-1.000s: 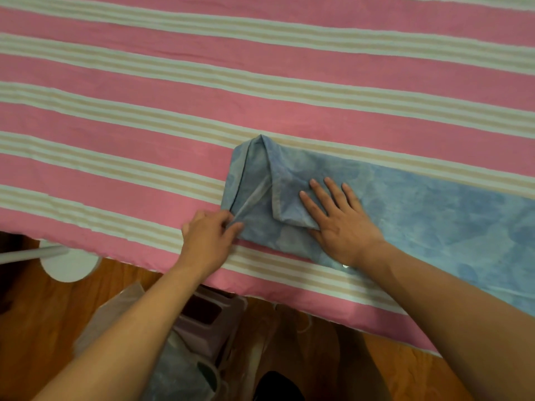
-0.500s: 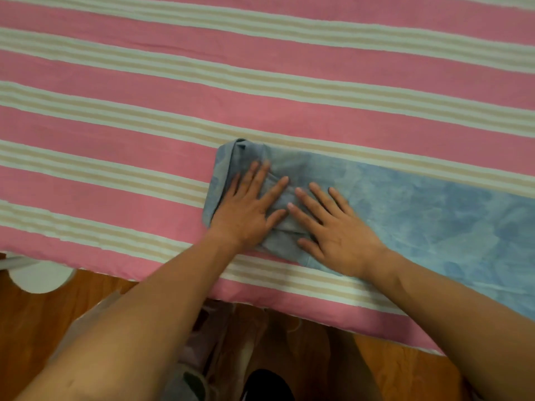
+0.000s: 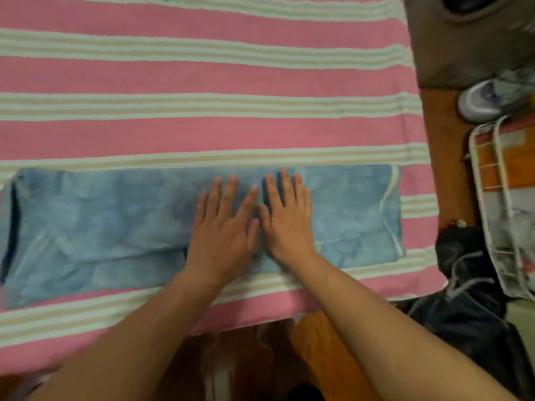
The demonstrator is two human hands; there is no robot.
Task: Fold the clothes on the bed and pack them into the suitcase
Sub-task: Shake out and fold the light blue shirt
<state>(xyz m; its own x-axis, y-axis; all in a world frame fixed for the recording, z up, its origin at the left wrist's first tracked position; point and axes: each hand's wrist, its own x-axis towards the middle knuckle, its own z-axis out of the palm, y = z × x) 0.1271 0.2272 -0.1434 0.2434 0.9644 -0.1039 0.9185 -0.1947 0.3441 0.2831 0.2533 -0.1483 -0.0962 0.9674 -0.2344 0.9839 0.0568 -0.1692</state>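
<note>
While your left hand [image 3: 223, 227] and right hand [image 3: 286, 218] press flat, fingers straight, gripping nothing, on the long-folded blue tie-dye garment [image 3: 115, 227], smoothing looks under way; next, fold it crosswise.

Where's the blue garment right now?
Head view: the blue garment lies folded in a long strip near the bed's front edge, under both flat hands.

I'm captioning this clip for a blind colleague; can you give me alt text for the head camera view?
Two bare hands, left hand and right hand, press flat side by side on a long folded blue tie-dye garment lying on a pink bedspread with cream stripes. Right of the bed, a white wire rack stands on the floor.
</note>
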